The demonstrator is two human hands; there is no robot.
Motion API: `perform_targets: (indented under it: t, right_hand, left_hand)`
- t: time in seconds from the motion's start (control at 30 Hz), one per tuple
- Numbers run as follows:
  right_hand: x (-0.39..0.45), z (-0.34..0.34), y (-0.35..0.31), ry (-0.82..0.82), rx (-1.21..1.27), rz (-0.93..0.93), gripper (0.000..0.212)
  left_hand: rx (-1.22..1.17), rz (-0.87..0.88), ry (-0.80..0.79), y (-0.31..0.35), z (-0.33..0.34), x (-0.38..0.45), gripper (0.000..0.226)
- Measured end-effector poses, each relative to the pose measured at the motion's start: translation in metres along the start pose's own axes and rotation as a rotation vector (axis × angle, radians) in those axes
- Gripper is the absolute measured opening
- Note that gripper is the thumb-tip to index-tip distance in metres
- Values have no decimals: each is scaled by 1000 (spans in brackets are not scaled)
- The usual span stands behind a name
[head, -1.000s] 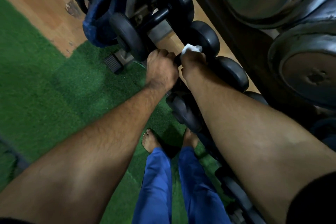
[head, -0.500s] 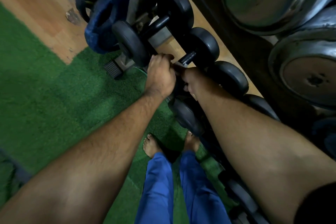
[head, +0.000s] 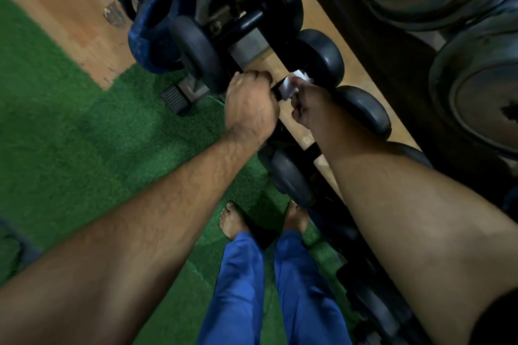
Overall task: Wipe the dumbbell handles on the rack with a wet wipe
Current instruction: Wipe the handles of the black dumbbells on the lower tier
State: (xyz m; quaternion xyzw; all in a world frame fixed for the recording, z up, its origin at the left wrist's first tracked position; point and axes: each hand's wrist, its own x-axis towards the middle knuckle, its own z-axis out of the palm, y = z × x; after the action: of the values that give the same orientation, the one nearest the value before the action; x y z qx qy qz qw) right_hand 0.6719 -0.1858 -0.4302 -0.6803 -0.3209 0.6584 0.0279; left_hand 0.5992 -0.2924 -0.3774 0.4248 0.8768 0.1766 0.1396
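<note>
On the rack's (head: 246, 45) lower tier, the left hand (head: 252, 103) curls around the near end of a smooth black dumbbell handle (head: 278, 89), hiding most of it. Just beside, the right hand (head: 309, 103) pinches a crumpled white wet wipe (head: 290, 85) against the bar. Rounded black rubber dumbbell heads (head: 322, 57) crowd both sides. Bare feet (head: 232, 221) stand on green turf (head: 84, 154).

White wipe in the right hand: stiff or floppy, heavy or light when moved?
Likely floppy: the wet wipe bunches and folds in the right hand over the dark handle. Probably very light, since a pinch of the fingers holds it. It may cling a little if damp; wetness cannot be seen.
</note>
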Motion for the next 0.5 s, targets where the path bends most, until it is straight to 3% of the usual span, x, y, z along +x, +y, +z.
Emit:
perform_targets:
  t: [0.17, 0.33, 0.5]
  right_hand:
    - [15, 8, 3, 90, 169, -73, 22]
    - [31, -6, 17, -172, 311, -109, 26]
    - [41, -12, 12, -251, 237, -111, 26]
  left_hand:
    - [-7, -32, -13, 0, 10, 3, 26]
    - [74, -67, 109, 1, 25, -1, 9]
    - [98, -62, 137, -2, 35, -2, 8]
